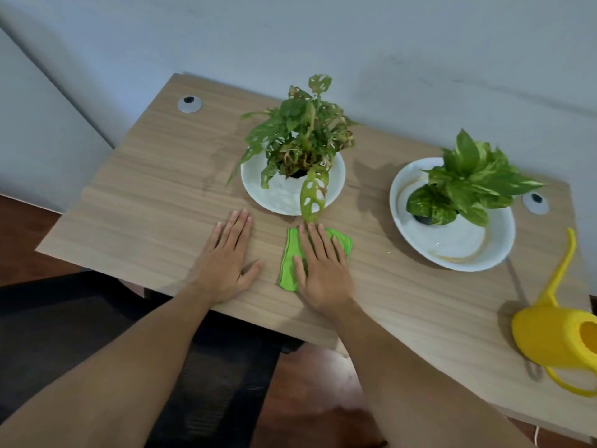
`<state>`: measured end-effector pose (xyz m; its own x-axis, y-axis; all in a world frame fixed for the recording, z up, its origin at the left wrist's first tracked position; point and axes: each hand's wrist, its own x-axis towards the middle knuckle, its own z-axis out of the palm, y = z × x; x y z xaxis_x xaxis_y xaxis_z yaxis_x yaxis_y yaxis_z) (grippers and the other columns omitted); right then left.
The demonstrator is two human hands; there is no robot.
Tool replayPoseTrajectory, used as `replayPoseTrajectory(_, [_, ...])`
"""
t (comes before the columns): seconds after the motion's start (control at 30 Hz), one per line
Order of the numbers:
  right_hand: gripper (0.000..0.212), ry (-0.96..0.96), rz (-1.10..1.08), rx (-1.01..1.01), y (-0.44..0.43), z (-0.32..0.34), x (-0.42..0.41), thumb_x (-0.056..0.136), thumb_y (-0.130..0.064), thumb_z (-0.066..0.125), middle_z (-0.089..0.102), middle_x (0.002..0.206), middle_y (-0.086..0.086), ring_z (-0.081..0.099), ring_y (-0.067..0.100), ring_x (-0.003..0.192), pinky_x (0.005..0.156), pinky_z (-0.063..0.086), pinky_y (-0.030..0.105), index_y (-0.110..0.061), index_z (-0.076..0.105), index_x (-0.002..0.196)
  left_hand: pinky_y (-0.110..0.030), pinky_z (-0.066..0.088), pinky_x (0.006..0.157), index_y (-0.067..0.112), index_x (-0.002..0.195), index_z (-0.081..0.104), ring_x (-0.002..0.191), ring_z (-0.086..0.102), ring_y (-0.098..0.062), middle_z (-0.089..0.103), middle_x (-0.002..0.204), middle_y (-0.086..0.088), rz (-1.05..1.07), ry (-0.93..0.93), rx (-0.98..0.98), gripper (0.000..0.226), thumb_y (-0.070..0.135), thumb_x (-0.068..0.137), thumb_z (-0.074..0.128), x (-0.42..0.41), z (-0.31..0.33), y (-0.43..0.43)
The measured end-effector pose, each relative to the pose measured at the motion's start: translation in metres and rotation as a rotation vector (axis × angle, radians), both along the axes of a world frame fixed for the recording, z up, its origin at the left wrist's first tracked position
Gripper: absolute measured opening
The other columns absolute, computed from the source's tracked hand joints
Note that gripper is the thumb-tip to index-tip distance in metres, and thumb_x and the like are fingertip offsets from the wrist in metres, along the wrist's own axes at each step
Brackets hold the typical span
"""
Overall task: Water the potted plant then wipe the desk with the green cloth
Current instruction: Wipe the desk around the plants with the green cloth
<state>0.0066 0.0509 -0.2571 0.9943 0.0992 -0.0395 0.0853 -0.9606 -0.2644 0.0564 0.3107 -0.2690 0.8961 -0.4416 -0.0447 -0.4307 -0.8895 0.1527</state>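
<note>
On the wooden desk (145, 189) a folded green cloth (288, 270) lies near the front edge. My right hand (321, 270) rests flat on top of it, fingers stretched out and covering most of it. My left hand (227, 257) lies flat and empty on the bare wood just left of the cloth. Behind the hands a potted plant with holed leaves (300, 137) stands in a white dish (281, 195). A second leafy potted plant (468, 182) sits in another white dish (452, 250) to the right. A yellow watering can (552, 331) stands at the desk's right front.
Two round cable grommets are set in the desk, one at the back left (190, 104) and one at the right (535, 202). A grey wall runs behind the desk. A black chair (97, 318) and dark wooden floor show below the front edge.
</note>
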Motion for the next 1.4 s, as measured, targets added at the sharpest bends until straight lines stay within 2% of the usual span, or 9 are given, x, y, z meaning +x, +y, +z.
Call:
replayPoseTrajectory(0.1, [0.069,-0.005,-0.032,0.003,-0.023,-0.002,-0.005,0.115,-0.048,0.024,-0.005,0.185,-0.008,-0.008,0.012,0.171,0.138,0.009,0.047,-0.027,0.001,0.176,-0.056,0.013,0.143,0.008,0.180,-0.006,0.178,-0.008,-0.023,-0.009,0.191,-0.008,-0.030,-0.002,0.017,0.099,0.066,0.111,0.035,-0.004,-0.001,-0.016])
replayPoseTrajectory(0.37, [0.069,0.001,-0.186,-0.005,-0.063,-0.001,0.005,0.115,-0.049,0.022,-0.001,0.185,-0.005,-0.005,0.013,0.171,0.139,0.009,0.048,-0.024,0.002,0.177,-0.055,0.011,0.143,0.008,0.180,-0.002,0.177,-0.009,-0.021,-0.009,0.191,-0.008,-0.045,0.005,0.026,0.099,0.066,0.110,0.036,-0.004,0.002,-0.024])
replayPoseTrajectory(0.53, [0.070,0.070,-0.305,0.005,-0.074,0.002,0.048,0.114,-0.049,0.015,-0.001,0.185,-0.002,-0.004,0.017,0.171,0.138,0.005,0.049,-0.023,-0.001,0.176,-0.055,0.014,0.143,0.008,0.180,-0.001,0.178,-0.006,-0.021,-0.008,0.191,-0.007,-0.057,-0.012,0.028,0.098,0.063,0.110,0.040,-0.001,0.000,-0.020])
replayPoseTrajectory(0.63, [0.071,0.108,-0.329,0.025,-0.078,0.005,0.083,0.112,-0.049,0.013,-0.008,0.185,-0.001,-0.010,0.018,0.171,0.138,0.000,0.051,-0.023,-0.005,0.176,-0.054,0.014,0.143,0.007,0.180,-0.001,0.178,-0.007,-0.022,-0.009,0.191,-0.007,-0.085,-0.014,0.025,0.100,0.064,0.110,0.042,0.004,-0.001,-0.018])
replayPoseTrajectory(0.77, [0.073,0.105,-0.367,0.017,-0.073,0.004,0.104,0.110,-0.051,0.008,-0.011,0.185,-0.002,-0.012,0.018,0.170,0.138,0.000,0.053,-0.024,-0.007,0.176,-0.052,0.013,0.143,0.007,0.180,0.000,0.178,-0.007,-0.021,-0.008,0.191,-0.007,-0.092,-0.031,0.007,0.099,0.062,0.110,0.043,0.006,-0.005,-0.018])
replayPoseTrajectory(1.17, [0.073,0.049,-0.431,0.032,0.029,-0.002,0.040,0.112,-0.052,0.016,-0.011,0.185,-0.001,-0.012,0.018,0.171,0.138,0.000,0.050,-0.020,0.001,0.176,-0.051,0.010,0.144,0.006,0.180,0.002,0.178,-0.004,-0.022,-0.006,0.191,-0.009,-0.078,-0.022,0.013,0.089,0.057,0.112,0.029,0.004,-0.005,-0.019])
replayPoseTrajectory(1.27, [0.072,0.036,-0.346,0.016,0.020,-0.003,0.012,0.114,-0.052,0.020,-0.008,0.185,-0.004,-0.009,0.016,0.171,0.139,0.002,0.048,-0.023,0.001,0.176,-0.052,0.013,0.143,0.003,0.179,0.005,0.178,-0.002,-0.025,-0.002,0.191,-0.012,-0.093,-0.032,0.016,0.087,0.053,0.113,0.029,-0.001,-0.004,-0.020])
replayPoseTrajectory(1.4, [0.071,0.005,-0.326,-0.020,-0.025,-0.005,-0.018,0.114,-0.053,0.025,-0.003,0.185,-0.007,-0.004,0.015,0.171,0.138,0.009,0.050,-0.027,0.005,0.177,-0.048,0.015,0.143,0.005,0.180,0.004,0.178,-0.002,-0.023,0.000,0.191,-0.011,-0.248,-0.003,0.009,0.085,0.048,0.113,0.034,-0.009,0.000,-0.040])
